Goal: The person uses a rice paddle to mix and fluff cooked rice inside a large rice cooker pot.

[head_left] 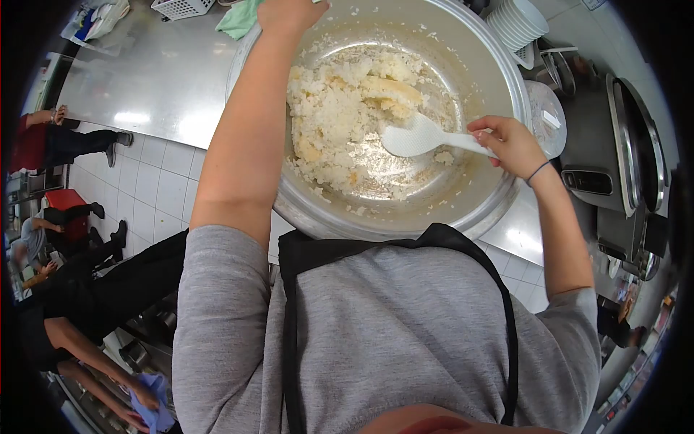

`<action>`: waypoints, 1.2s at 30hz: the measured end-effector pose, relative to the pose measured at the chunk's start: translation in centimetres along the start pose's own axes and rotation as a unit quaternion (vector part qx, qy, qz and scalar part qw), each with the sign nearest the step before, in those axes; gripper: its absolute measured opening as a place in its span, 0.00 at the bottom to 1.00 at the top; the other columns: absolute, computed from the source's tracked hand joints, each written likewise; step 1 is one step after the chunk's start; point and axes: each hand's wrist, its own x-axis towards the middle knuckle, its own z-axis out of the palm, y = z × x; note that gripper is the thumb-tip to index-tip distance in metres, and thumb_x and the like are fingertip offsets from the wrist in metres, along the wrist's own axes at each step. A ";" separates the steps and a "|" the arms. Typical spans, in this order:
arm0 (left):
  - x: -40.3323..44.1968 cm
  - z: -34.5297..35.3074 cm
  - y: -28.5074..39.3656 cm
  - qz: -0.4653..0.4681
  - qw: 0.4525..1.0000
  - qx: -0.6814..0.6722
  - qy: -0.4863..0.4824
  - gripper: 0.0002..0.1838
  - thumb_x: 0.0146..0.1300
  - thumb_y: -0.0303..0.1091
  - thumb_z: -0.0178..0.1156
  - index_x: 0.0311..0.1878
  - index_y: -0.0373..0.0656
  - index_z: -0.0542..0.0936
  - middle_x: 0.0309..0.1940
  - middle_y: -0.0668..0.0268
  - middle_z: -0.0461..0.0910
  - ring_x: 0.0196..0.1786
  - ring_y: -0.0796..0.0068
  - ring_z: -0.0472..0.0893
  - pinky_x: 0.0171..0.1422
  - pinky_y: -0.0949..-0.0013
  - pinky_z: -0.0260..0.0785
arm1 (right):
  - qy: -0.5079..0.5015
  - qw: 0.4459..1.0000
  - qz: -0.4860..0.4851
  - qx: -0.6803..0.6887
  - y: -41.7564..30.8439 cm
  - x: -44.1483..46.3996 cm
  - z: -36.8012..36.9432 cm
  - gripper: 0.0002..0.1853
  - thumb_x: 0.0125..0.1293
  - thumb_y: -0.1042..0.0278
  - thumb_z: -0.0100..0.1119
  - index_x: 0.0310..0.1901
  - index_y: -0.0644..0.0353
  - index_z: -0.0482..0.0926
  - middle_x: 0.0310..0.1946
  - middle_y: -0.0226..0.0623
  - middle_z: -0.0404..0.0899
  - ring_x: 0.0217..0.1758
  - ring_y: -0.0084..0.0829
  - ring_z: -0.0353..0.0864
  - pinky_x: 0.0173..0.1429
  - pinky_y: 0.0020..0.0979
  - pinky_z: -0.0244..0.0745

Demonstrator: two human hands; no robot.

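Note:
A large round metal pot [499,65] stands in front of me, with cooked white rice [329,108] heaped mostly on its left side. Some yellowish, crusted pieces [394,92] lie among the grains. My right hand [515,145] grips the handle of a white rice paddle [416,137], whose blade rests low in the pot at the right edge of the rice. My left hand [288,11] is closed over the pot's far left rim, partly cut off by the top of the view.
Left of the pot extends a steel counter [170,79] with a green cloth [238,19] and a white basket [182,7]. Stacked white bowls [519,25] and a dark rice cooker [589,177] stand at right. Another person's hands [141,405] hold a blue cloth at lower left.

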 end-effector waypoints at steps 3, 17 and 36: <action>0.0 -0.4 0.3 -0.014 1.000 0.012 -0.022 0.32 0.48 0.51 0.63 0.55 0.48 0.70 0.44 0.56 0.77 0.46 0.58 0.77 0.48 0.59 0.70 | 0.015 1.000 -0.017 0.001 -0.5 0.2 0.4 0.11 0.60 0.68 0.53 0.43 0.62 0.78 0.19 0.32 0.75 0.13 0.18 0.67 0.19 0.22 0.62; 0.2 -0.2 0.3 -0.019 1.000 0.003 -0.023 0.34 0.47 0.50 0.63 0.57 0.48 0.69 0.43 0.56 0.77 0.47 0.59 0.77 0.50 0.59 0.70 | -0.019 0.995 -0.004 0.099 -0.1 2.5 4.0 0.11 0.62 0.66 0.52 0.42 0.62 0.78 0.21 0.35 0.78 0.14 0.20 0.69 0.21 0.24 0.65; 0.8 2.9 -1.8 0.040 0.993 0.000 0.107 0.27 0.41 0.51 0.65 0.43 0.46 0.73 0.34 0.60 0.77 0.39 0.61 0.78 0.41 0.59 0.69 | -0.168 0.852 -0.289 -0.402 -2.4 4.1 1.8 0.19 0.56 0.60 0.55 0.52 0.46 0.73 0.38 0.44 0.78 0.42 0.42 0.78 0.46 0.39 0.71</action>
